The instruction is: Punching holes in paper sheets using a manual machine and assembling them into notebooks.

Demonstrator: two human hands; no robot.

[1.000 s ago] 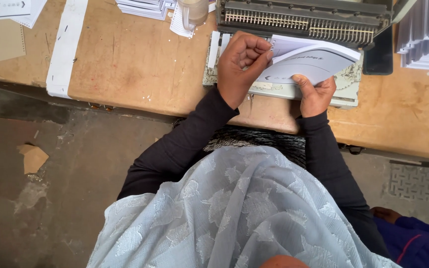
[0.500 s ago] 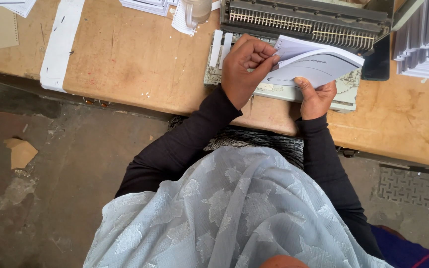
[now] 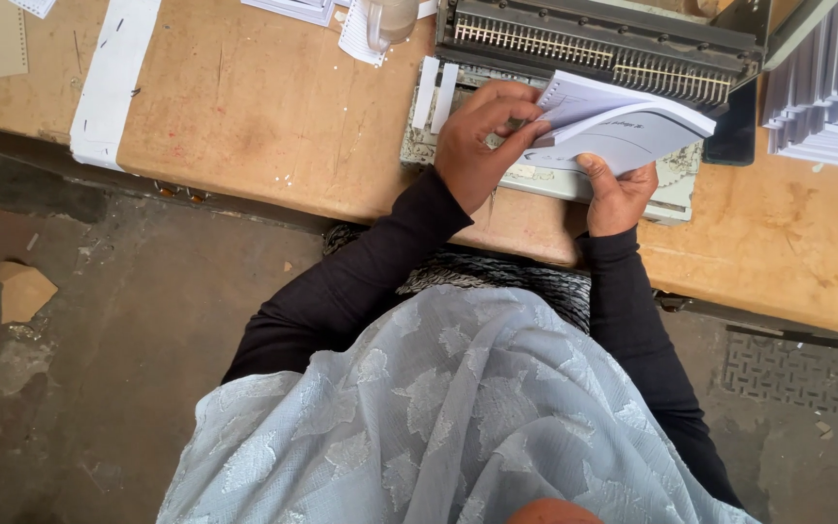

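I see my left hand [image 3: 482,136] curled onto the near-left edge of the white booklet [image 3: 623,131], fingers pinching its pages. Just right of it my right hand [image 3: 618,194] grips the booklet's lower edge, directly before the comb binding machine [image 3: 594,44]

No packages, labels, signs or screens

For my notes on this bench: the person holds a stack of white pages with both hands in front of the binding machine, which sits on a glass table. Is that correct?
Not quite: the head view shows a brown wooden table, not glass. The rest stands: the left hand and the right hand both hold the stack of white pages in front of the binding machine.
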